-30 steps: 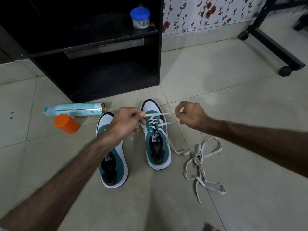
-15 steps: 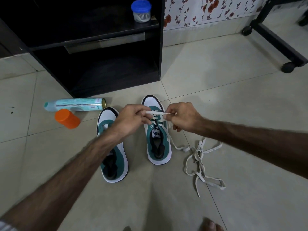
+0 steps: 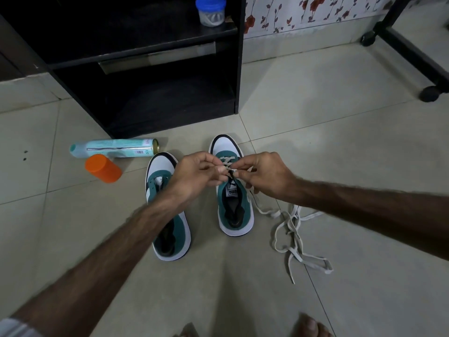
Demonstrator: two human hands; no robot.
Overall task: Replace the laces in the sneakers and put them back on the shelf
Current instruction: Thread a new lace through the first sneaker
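Since a second ago both hands have closed together over the right sneaker (image 3: 234, 207). Left hand (image 3: 198, 175) and right hand (image 3: 263, 175) each pinch the white lace (image 3: 295, 235); fingers hide the eyelets worked. Loose lace trails at 4 o'clock on the floor. Left sneaker (image 3: 167, 224) unlaced, partly under the forearm. Blue-lidded jar (image 3: 211, 11) on the shelf (image 3: 150, 42), contents unclear.

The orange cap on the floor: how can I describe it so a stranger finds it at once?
Start at the black shelf unit and look down to the floor tiles in front of its left corner. There a pale spray can lies on its side, and the orange cap lies just in front of it, left of the sneakers. It is the only bright orange thing, short and cylindrical.
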